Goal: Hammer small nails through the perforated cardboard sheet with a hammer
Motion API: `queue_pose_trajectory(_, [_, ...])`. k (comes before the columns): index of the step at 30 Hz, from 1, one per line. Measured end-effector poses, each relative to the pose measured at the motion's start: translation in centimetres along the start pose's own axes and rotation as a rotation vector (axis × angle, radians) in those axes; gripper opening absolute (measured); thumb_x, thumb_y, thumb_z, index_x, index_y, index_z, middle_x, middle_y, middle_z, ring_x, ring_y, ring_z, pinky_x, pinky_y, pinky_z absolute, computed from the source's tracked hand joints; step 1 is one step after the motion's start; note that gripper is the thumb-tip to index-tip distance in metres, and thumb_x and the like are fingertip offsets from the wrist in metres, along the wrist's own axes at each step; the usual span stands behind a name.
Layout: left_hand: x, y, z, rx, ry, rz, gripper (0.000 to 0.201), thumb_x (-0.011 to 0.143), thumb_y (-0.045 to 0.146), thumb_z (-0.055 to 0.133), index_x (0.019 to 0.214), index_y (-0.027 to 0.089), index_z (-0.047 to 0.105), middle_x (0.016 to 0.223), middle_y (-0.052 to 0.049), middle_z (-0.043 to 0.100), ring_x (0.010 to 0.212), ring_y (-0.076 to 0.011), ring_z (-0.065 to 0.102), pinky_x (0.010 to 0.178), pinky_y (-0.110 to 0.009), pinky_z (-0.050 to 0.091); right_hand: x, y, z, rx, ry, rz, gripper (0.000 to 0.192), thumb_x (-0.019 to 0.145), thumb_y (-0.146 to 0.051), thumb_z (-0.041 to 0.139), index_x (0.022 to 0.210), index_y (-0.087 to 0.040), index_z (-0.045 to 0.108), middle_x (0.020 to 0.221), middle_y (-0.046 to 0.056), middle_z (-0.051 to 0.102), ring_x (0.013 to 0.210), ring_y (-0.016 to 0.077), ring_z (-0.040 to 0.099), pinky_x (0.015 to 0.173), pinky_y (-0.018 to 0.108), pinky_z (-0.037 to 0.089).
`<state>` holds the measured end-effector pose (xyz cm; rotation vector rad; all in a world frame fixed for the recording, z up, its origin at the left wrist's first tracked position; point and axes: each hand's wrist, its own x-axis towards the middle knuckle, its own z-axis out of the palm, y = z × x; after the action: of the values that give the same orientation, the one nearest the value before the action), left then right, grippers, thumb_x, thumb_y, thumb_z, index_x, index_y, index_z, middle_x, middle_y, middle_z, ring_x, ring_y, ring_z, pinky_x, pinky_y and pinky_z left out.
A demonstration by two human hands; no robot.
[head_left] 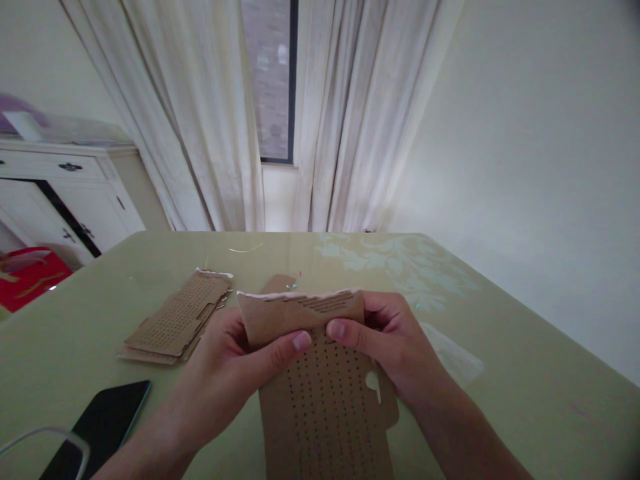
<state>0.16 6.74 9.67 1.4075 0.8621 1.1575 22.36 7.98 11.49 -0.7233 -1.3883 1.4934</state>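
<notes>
Perforated cardboard piece [327, 413] located at the near middle of the tabletop [515, 400], directly before the wearer, with both hands on it. Its long axis runs from six toward twelve o'clock, the six o'clock end passing out of view; at the twelve o'clock end a flap [275, 320] is bent over toward the wearer, its edge lined in white. Main body of the piece lies at about four o'clock from the left hand [233, 363] and at about eight from the right hand [395, 347]. Neither hand is nearer, as each is in contact. Left hand is closed on the flap's nine o'clock end, thumb in front; right hand is closed at the three o'clock end, thumb pressed to the perforated face just below the flap. Fingers behind the card are mostly hidden. Count, with directions taken from the held piece: one stack of similar cardboard [180, 317] at ten, apart from it, layers overlapping and not countable; one dark flat device [103, 427] at nine, with one pale cable [55, 432] crossing its near end; one translucent wrapper [455, 357] near three, beyond the right forearm. One brown tab [280, 283] shows at eleven behind the flap; whether it is separate cannot be determined.
</notes>
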Motion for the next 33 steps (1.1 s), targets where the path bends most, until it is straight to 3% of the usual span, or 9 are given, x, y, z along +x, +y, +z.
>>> queue_pose_trajectory(5, [0.2,-0.9,-1.3,0.007,-0.006,0.064,0.032,0.098,0.054,0.077,0.114,0.029,0.087,0.100,-0.003,0.088,0.091,-0.0234,0.083,0.076,-0.029,0.069,-0.1,0.1,0.0,0.046,0.063,0.036,0.022,0.087,-0.036,0.093,0.104,-0.024,0.088,0.091,0.003,0.084,0.077,0.0125,0.073,0.070,0.020,0.055])
queue_pose_trajectory(9, [0.7,-1.0,-2.6,0.124,0.111,0.205,0.046,0.114,0.055,0.046,0.121,0.030,0.084,0.116,-0.005,0.084,0.112,-0.0267,0.078,0.095,-0.039,0.067,0.0,0.4,-0.1,0.079,0.125,0.068,0.023,0.085,-0.040,0.093,0.094,-0.021,0.087,0.083,0.002,0.081,0.068,0.0119,0.071,0.061,0.019,0.052])
queue_pose_trajectory(11, [0.8,-0.6,-3.0,0.335,0.122,0.344,0.036,0.114,0.048,0.050,0.126,0.032,0.081,0.126,-0.004,0.081,0.123,-0.0271,0.072,0.104,-0.039,0.062,0.0,0.4,0.0,0.097,0.124,0.086,0.024,0.085,-0.042,0.093,0.095,-0.021,0.087,0.085,0.003,0.081,0.068,0.0124,0.071,0.062,0.020,0.053])
queue_pose_trajectory(14, [0.6,-0.1,-2.9,0.585,0.013,0.526,0.028,0.107,0.036,0.066,0.133,0.035,0.077,0.133,-0.006,0.076,0.129,-0.0282,0.067,0.107,-0.038,0.059,-0.1,0.5,0.2,0.141,0.102,0.105,0.025,0.086,-0.041,0.093,0.099,-0.021,0.087,0.088,0.004,0.083,0.068,0.0127,0.073,0.064,0.020,0.056])
queue_pose_trajectory(17, [0.5,-0.2,-2.3,0.640,-0.090,0.530,0.027,0.103,0.027,0.068,0.126,0.033,0.079,0.125,-0.007,0.079,0.119,-0.0284,0.071,0.104,-0.041,0.061,-0.1,0.6,0.5,0.211,0.057,0.123,0.024,0.088,-0.038,0.091,0.104,-0.020,0.087,0.091,0.005,0.084,0.071,0.0134,0.075,0.070,0.022,0.059])
queue_pose_trajectory(21, [0.7,-0.6,-1.6,0.594,-0.048,0.609,0.022,0.100,0.017,0.065,0.099,0.029,0.084,0.109,-0.006,0.083,0.107,-0.0279,0.076,0.095,-0.041,0.065,0.0,0.7,0.6,0.257,0.018,0.154,0.026,0.084,-0.034,0.094,0.105,-0.020,0.087,0.091,0.005,0.085,0.073,0.0135,0.077,0.071,0.021,0.061])
queue_pose_trajectory(25, [1.1,-0.2,-1.4,0.619,-0.041,0.716,0.023,0.095,0.009,0.065,0.082,0.026,0.074,0.092,-0.004,0.080,0.110,-0.0270,0.075,0.100,-0.041,0.063,0.1,0.8,0.3,0.173,0.060,0.175,0.030,0.075,-0.034,0.100,0.097,-0.019,0.087,0.090,0.005,0.085,0.073,0.0145,0.077,0.069,0.021,0.060])
queue_pose_trajectory(28, [1.1,0.0,-1.6,0.662,0.002,0.746,0.024,0.097,0.009,0.064,0.083,0.027,0.072,0.084,-0.003,0.076,0.098,-0.0247,0.075,0.091,-0.038,0.064,0.1,0.9,0.1,0.160,0.091,0.179,0.033,0.074,-0.036,0.100,0.098,-0.019,0.087,0.092,0.006,0.086,0.073,0.0162,0.077,0.068,0.023,0.060])
queue_pose_trajectory(33, [1.2,0.0,-2.2,0.762,0.068,0.763,0.023,0.099,0.010,0.065,0.090,0.027,0.078,0.092,-0.005,0.080,0.087,-0.0228,0.072,0.074,-0.033,0.059,0.1,0.9,0.2,0.166,0.114,0.180,0.031,0.075,-0.035,0.099,0.099,-0.020,0.086,0.091,0.005,0.085,0.073,0.0168,0.077,0.069,0.025,0.061])
